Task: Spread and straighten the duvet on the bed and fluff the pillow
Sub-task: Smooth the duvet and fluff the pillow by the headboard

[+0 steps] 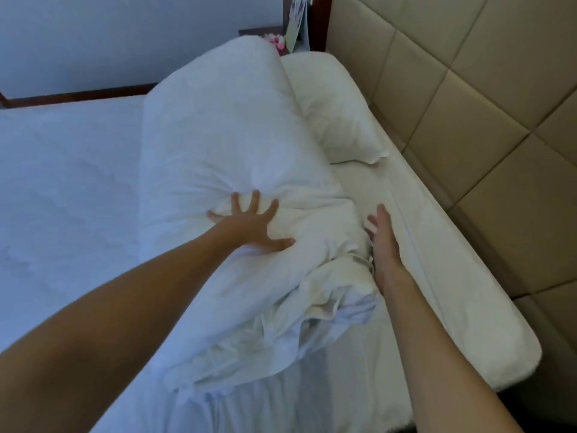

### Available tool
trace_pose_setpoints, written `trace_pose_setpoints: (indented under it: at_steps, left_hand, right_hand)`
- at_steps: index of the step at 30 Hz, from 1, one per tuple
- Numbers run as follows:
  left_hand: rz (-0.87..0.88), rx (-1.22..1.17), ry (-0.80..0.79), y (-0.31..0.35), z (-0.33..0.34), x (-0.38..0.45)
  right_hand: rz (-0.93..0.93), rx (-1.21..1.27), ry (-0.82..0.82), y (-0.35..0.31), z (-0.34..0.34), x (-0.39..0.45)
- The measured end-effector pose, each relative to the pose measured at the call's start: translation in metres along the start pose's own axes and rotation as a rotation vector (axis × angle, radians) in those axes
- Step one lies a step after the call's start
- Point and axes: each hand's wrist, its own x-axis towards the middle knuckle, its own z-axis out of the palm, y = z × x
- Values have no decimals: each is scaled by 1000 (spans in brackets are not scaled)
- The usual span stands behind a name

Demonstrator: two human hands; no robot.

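Note:
A white duvet point(224, 145) lies rolled in a thick bundle across the bed point(62, 189), its crumpled end near me. My left hand point(249, 223) presses flat on top of the bundle with fingers spread. My right hand point(384, 242) is open, edge-on against the bundle's right side, fingers straight and holding nothing. A white pillow point(337, 114) lies beyond the roll, by the headboard.
A padded beige headboard point(468, 89) runs along the right. A dark wooden bedside table point(265, 32) with pink flowers and a card stands past the pillow. A white wall with dark skirting is at the far left. The bed's corner drops off at lower right.

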Motion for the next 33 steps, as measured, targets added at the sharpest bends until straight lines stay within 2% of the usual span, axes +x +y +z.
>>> trace_pose_setpoints:
  at_steps: [4, 7, 9, 12, 14, 17, 21, 26, 30, 32, 33]
  left_hand:
    - [27, 19, 17, 9, 12, 4]
    - [125, 6, -15, -10, 5, -3]
    - [79, 63, -21, -42, -8, -10]
    - [-96, 115, -14, -84, 2, -13]
    - [-86, 72, -2, -87, 28, -4]
    - [-29, 106, 41, -71, 54, 21]
    - [4, 124, 52, -58, 69, 60]
    - [-2, 163, 44, -54, 89, 102]
    - [-25, 119, -23, -64, 88, 116]
    - [-8, 117, -73, -69, 73, 111]
    - [21, 107, -75, -74, 61, 106]
  right_hand:
    - [-263, -647, -122, -32, 65, 5]
    - [-190, -1097, -208, -7, 121, 14]
    - [-226, -1302, -185, 25, 132, 23]
    - [-192, -1374, -300, 44, 118, 51]
    - [-106, -1442, -397, 44, 111, 67]
    - [-58, -1513, -432, 52, 104, 88]
    - [-37, -1530, -360, 70, 97, 118]
    - [-131, -1574, -210, 96, 107, 141]
    - [-188, -1694, -140, 96, 132, 138]
    - [-271, -1648, -119, 85, 147, 129]
    - [-370, -1600, -84, 77, 154, 124]
